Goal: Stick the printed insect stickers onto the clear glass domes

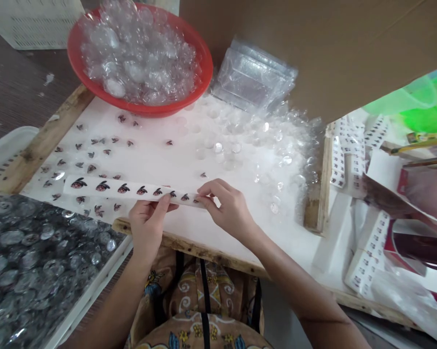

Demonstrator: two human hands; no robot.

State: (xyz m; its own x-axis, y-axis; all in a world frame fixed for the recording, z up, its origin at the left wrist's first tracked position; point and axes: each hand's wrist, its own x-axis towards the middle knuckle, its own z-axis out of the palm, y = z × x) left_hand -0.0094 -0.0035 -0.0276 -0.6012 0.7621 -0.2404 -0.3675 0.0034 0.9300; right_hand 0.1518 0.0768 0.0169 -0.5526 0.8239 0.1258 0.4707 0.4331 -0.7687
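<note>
A long white strip of stickers (109,188), printed with a row of small dark-and-red figures, stretches across the white work board (156,160). My left hand (149,220) pinches it near the middle, thumb on top and fingers beneath. At the strip's right end, my right hand (227,206) has thumb and forefinger closed on the last sticker. Clear round plastic pieces bearing the same figures (91,168) lie scattered to the left. One such piece (203,175) rests just beyond my right hand. Plain clear plastic domes (236,145) spread over the board's right side.
A red basin (207,72) heaped with clear domes stands at the back, beside a clear plastic package (256,77). Wooden rails (203,254) edge the board. A white crate (94,291) of clear pieces sits lower left. More sticker sheets (371,242) lie right, below a cardboard box (331,53).
</note>
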